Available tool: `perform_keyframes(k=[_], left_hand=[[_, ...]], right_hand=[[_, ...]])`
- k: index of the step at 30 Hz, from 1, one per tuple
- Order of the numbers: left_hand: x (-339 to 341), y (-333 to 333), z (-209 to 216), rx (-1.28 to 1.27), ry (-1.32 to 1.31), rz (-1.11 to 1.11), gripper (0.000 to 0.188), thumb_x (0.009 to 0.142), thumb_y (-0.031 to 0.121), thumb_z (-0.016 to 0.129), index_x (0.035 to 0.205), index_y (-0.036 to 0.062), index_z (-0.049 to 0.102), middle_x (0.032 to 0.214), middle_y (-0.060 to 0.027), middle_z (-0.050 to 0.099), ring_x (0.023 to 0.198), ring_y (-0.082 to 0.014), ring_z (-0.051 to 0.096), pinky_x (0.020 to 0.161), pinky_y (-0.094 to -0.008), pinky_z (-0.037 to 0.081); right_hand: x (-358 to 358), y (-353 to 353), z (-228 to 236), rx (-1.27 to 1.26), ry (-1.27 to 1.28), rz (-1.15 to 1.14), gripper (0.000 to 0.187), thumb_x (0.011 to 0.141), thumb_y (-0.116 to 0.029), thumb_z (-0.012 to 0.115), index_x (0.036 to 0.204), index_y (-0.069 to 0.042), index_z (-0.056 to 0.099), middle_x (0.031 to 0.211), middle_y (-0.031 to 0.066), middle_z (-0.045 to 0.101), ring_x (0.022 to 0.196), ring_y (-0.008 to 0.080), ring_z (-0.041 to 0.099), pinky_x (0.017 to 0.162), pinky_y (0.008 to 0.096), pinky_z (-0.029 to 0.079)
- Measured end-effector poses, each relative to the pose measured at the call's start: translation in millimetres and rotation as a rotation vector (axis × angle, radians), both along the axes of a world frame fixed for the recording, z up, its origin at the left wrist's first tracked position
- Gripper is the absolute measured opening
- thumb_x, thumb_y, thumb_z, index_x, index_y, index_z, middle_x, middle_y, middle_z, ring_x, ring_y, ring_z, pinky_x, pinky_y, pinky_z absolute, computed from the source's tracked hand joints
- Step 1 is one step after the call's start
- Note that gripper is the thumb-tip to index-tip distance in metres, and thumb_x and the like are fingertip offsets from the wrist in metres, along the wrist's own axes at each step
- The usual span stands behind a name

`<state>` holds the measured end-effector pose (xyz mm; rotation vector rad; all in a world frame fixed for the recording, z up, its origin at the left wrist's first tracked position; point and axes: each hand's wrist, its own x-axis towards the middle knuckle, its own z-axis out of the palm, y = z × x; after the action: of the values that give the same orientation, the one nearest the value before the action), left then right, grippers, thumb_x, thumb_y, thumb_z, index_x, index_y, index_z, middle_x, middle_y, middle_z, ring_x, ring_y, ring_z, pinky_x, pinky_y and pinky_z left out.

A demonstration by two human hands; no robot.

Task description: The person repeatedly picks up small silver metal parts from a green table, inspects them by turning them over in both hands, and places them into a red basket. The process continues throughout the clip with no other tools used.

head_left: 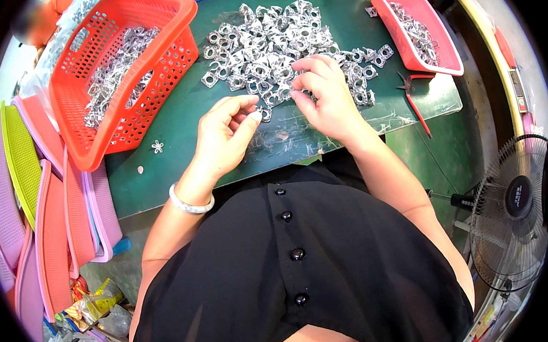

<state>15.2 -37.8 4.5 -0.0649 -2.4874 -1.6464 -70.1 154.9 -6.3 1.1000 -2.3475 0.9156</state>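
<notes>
A wide heap of small silvery metal parts with round holes (265,46) covers the middle of the green table (183,129). At the heap's near edge, my left hand (224,131) pinches one small metal part (264,113) between thumb and fingertips. A pale bracelet (190,201) circles that wrist. My right hand (327,99) hovers over the heap's right side, fingers bent and thumb apart from them. Whether its fingertips touch a part is hard to make out; nothing shows held in it.
A red perforated basket (181,58) with metal pieces stands left; a pink tray (450,64) holds more at the far right. Red-handled pliers (418,113) lie near the right edge. Stacked coloured baskets (54,234) stand left, a fan (514,208) right. Another person (40,22) is far left.
</notes>
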Motion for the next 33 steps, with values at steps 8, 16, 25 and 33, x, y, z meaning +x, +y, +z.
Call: perform_keyframes(k=[8, 16, 25, 33], left_hand=[[-4, 15, 10, 0.537, -0.335, -0.075, 0.021, 0.089, 0.014, 0.055, 0.103, -0.0009, 0.058, 0.081, -0.0007, 0.06, 0.067, -0.0059, 0.052, 0.061, -0.0196, 0.044], [-1, 17, 1, 0.642, -0.247, -0.113, 0.016, 0.088, 0.008, 0.054, 0.102, 0.0012, 0.059, 0.084, -0.0007, 0.059, 0.073, -0.0059, 0.053, 0.065, -0.0197, 0.045], [-1, 19, -7, 0.239, 0.268, -0.121, 0.028, 0.077, -0.006, 0.062, 0.103, -0.0006, 0.058, 0.099, -0.0071, 0.055, 0.079, -0.0107, 0.056, 0.072, -0.0232, 0.049], [1, 17, -9, 0.158, 0.322, -0.171, 0.041, 0.078, -0.011, 0.058, 0.118, -0.0027, 0.047, 0.105, -0.0083, 0.052, 0.091, -0.013, 0.055, 0.081, -0.0259, 0.046]], right_hand=[[24, -7, 16, -0.05, 0.335, 0.143, 0.016, 0.064, -0.011, 0.063, 0.079, -0.006, 0.06, 0.09, 0.0059, 0.056, 0.084, 0.0244, 0.052, 0.068, 0.0338, 0.044], [33, -4, 12, -0.05, 0.295, 0.221, 0.023, 0.058, -0.006, 0.064, 0.081, -0.004, 0.062, 0.08, 0.0062, 0.055, 0.069, 0.0219, 0.053, 0.06, 0.0317, 0.043], [41, 0, -2, -0.497, -0.6, 0.334, 0.014, 0.079, 0.005, 0.058, 0.092, 0.001, 0.054, 0.094, 0.0087, 0.057, 0.089, 0.015, 0.055, 0.079, 0.0277, 0.044], [43, -5, 0, -0.821, -0.976, 0.411, 0.023, 0.081, -0.001, 0.061, 0.101, 0.0, 0.051, 0.093, 0.0029, 0.056, 0.084, 0.0084, 0.054, 0.07, 0.0227, 0.047]])
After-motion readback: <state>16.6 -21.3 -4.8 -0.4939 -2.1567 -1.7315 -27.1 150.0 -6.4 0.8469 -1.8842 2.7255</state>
